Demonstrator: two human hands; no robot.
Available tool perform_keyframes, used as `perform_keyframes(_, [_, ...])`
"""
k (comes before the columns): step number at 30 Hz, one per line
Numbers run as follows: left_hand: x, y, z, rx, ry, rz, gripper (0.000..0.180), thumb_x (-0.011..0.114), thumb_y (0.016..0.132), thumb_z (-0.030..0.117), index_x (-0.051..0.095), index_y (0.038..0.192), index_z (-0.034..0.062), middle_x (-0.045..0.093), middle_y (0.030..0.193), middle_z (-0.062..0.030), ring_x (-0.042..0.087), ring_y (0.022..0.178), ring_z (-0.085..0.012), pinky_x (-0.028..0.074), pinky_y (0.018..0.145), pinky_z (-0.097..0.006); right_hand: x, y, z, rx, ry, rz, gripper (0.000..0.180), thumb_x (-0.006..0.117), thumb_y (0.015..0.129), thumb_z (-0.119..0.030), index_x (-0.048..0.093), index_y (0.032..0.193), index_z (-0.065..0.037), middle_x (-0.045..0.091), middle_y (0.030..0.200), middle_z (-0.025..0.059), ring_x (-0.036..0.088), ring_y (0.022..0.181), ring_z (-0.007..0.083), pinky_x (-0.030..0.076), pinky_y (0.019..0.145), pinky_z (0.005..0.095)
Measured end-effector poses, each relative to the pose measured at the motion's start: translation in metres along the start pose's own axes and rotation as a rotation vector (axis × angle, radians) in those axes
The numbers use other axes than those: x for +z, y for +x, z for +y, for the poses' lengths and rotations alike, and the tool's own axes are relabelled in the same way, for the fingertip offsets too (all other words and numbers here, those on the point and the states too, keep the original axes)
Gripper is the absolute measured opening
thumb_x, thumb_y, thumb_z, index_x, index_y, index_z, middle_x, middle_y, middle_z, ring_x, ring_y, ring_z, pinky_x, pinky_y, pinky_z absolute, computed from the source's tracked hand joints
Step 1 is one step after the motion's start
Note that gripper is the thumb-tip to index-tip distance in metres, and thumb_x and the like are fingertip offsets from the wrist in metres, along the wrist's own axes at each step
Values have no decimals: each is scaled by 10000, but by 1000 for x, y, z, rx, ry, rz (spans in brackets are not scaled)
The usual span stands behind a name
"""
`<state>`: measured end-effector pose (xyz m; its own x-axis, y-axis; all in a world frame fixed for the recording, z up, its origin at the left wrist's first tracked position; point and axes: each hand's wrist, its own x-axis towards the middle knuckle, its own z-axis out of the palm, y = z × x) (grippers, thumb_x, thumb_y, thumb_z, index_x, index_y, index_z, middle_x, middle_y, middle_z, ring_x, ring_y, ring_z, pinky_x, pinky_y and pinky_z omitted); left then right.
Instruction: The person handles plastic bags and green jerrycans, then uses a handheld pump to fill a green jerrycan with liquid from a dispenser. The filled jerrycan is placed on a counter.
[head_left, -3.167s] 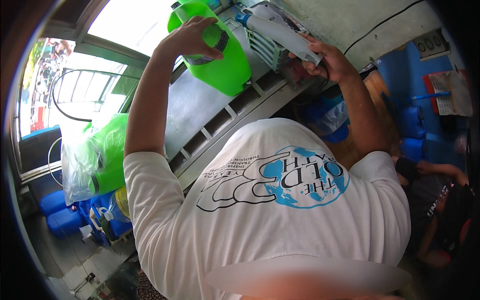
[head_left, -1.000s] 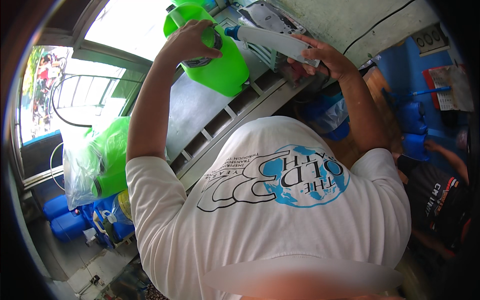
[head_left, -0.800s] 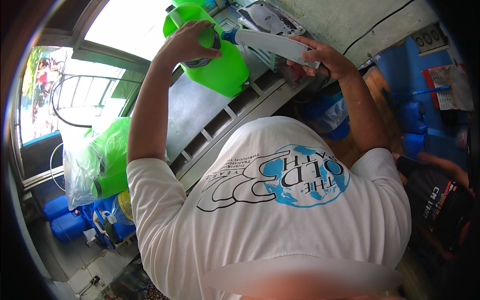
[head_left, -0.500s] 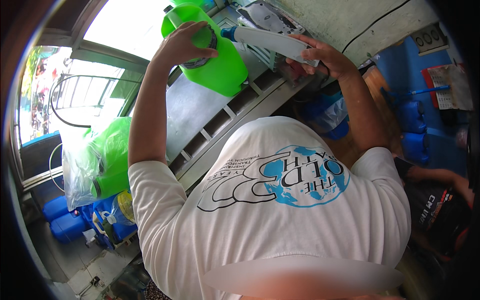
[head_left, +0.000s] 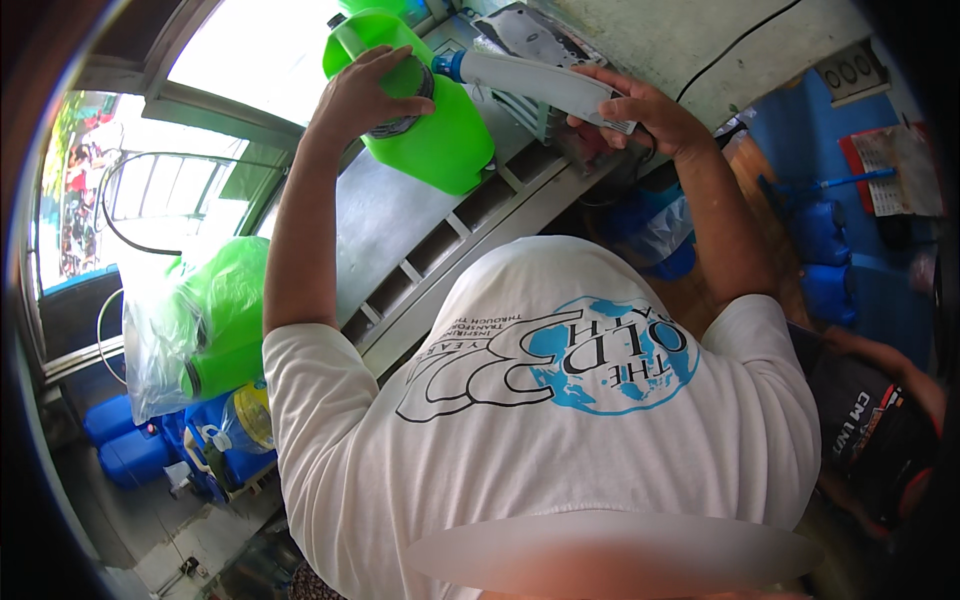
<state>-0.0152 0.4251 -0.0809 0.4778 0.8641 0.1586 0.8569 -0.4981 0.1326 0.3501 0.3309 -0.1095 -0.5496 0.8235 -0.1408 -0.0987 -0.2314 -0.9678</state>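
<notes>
A bright green water container [head_left: 448, 150] lies on the metal counter at the upper middle. My left hand [head_left: 375, 88] grips it round its wide dark cap, the fingers on the far side and the thumb on the near right. My right hand [head_left: 640, 112] is closed round the right end of a long white tool with a blue nozzle [head_left: 535, 80]; its exact kind I cannot make out. The blue nozzle points left at the cap, close beside my left fingers.
At the left, another green container [head_left: 225, 320] sits in clear plastic above blue jugs [head_left: 130, 440]. The slotted metal counter [head_left: 390, 215] runs diagonally ahead. Behind the tool stands a wall [head_left: 690, 40] with a black cable. A person in a dark shirt [head_left: 870, 420] is at the right.
The blue nozzle has shifted slightly left, nearer the cap. My left hand keeps its place on the container.
</notes>
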Motion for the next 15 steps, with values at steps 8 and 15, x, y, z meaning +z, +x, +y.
perform_keyframes(8, [6, 0, 0, 57, -3, 57, 894, 774, 612, 640, 551, 1337, 168, 525, 1371, -107, 566, 1190, -309, 452, 1008, -432, 7, -10, 5, -31, -6, -40, 782, 704, 802, -288, 337, 1440, -24, 650, 1022, 114, 526, 568, 42, 435, 469, 153])
perform_keyframes(15, [12, 0, -7, 43, 16, 67, 901, 747, 632, 660, 520, 1367, 190, 502, 1391, -113, 497, 1266, -313, 406, 1050, -453, 10, -11, -10, 11, -71, 28, 842, 692, 762, -319, 319, 1452, -12, 658, 1025, 140, 500, 574, 51, 446, 533, 168])
